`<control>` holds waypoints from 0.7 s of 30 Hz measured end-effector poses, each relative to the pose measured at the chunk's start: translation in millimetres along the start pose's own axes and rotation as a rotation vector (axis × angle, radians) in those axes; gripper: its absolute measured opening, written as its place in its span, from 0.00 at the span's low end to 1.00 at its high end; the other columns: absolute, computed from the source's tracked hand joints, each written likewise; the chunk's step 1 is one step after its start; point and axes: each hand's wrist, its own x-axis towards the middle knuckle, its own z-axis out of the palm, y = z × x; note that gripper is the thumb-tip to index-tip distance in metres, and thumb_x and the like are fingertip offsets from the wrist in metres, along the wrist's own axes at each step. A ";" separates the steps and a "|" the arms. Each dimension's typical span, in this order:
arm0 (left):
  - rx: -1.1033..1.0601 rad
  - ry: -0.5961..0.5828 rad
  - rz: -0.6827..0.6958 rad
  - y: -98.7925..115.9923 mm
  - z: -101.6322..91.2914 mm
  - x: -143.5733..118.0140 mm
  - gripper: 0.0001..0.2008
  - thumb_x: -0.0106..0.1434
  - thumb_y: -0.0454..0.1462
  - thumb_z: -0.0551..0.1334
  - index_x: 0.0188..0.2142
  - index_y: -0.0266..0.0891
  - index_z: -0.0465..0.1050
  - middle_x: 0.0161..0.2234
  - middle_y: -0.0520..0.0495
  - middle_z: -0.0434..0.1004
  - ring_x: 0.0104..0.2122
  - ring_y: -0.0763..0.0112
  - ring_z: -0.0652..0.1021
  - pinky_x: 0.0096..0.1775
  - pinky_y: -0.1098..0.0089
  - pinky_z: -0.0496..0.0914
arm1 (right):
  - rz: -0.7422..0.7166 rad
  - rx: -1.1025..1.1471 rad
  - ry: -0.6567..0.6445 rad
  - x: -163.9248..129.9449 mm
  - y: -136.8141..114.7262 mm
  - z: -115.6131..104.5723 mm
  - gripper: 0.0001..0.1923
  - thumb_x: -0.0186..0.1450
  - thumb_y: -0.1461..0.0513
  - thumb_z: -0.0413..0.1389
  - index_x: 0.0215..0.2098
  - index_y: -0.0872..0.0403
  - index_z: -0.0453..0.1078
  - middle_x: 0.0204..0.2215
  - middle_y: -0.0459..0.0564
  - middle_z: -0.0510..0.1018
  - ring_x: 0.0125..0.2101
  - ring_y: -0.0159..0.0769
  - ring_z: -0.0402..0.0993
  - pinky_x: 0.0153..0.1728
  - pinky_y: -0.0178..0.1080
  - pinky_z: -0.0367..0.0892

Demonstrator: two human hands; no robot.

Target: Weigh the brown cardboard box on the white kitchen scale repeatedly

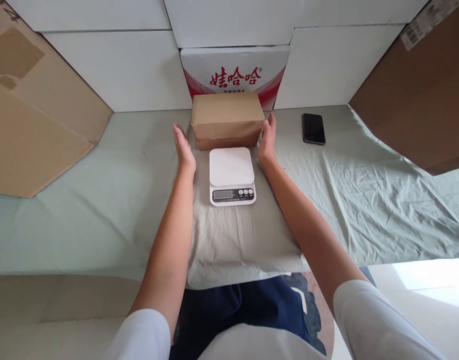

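Observation:
A brown cardboard box (229, 112) sits behind a white kitchen scale (231, 167) on the cloth-covered table. My left hand (184, 149) is held upright just left of the box, fingers stretched out, with a gap between palm and cardboard. On the other side, my right hand (267, 140) has its fingers extended along the box's right end; it looks very near or touching, and I cannot tell which. Neither hand is wrapped around anything. The scale's platform is bare, and its display and round buttons face me.
A black phone (314, 129) lies to the right on the green-grey cloth (139, 210). Behind the box stands a white and red printed carton (235, 65) against white panels. Large cardboard boxes flank the table at left (37, 115) and right (420, 100).

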 end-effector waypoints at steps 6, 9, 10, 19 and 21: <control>-0.035 0.017 -0.027 17.9 -41.6 14.7 0.40 0.73 0.60 0.26 0.77 0.53 0.42 0.79 0.60 0.33 0.77 0.68 0.33 0.77 0.56 0.35 | 0.050 -0.054 0.246 26.5 18.8 -36.6 0.36 0.71 0.43 0.38 0.74 0.44 0.49 0.76 0.48 0.53 0.79 0.37 0.47 0.79 0.54 0.44; 0.017 -0.031 -0.031 19.0 -49.9 19.2 0.45 0.69 0.62 0.21 0.76 0.57 0.48 0.79 0.65 0.38 0.75 0.71 0.25 0.77 0.53 0.30 | 0.087 -0.028 0.258 28.2 23.4 -44.6 0.34 0.74 0.46 0.37 0.73 0.47 0.51 0.75 0.50 0.55 0.78 0.38 0.49 0.78 0.57 0.45; 0.038 -0.025 -0.031 18.9 -50.4 19.2 0.46 0.68 0.63 0.21 0.76 0.58 0.49 0.79 0.66 0.38 0.75 0.71 0.25 0.77 0.53 0.31 | 0.094 -0.016 0.260 27.3 23.1 -44.7 0.33 0.74 0.47 0.38 0.73 0.48 0.52 0.75 0.51 0.56 0.77 0.38 0.50 0.78 0.56 0.46; 0.008 0.017 -0.007 8.5 -46.6 19.5 0.51 0.62 0.72 0.31 0.76 0.56 0.47 0.79 0.61 0.30 0.78 0.67 0.35 0.78 0.59 0.39 | 0.112 0.005 0.255 19.5 13.3 -39.6 0.31 0.74 0.46 0.43 0.70 0.47 0.58 0.74 0.49 0.61 0.75 0.37 0.55 0.78 0.51 0.47; 0.012 -0.063 0.017 2.2 -48.4 27.1 0.50 0.62 0.71 0.26 0.73 0.59 0.56 0.79 0.66 0.31 0.76 0.70 0.27 0.77 0.59 0.34 | 0.114 0.023 0.235 19.3 13.8 -40.5 0.33 0.72 0.41 0.45 0.70 0.43 0.59 0.75 0.46 0.60 0.76 0.37 0.54 0.79 0.51 0.47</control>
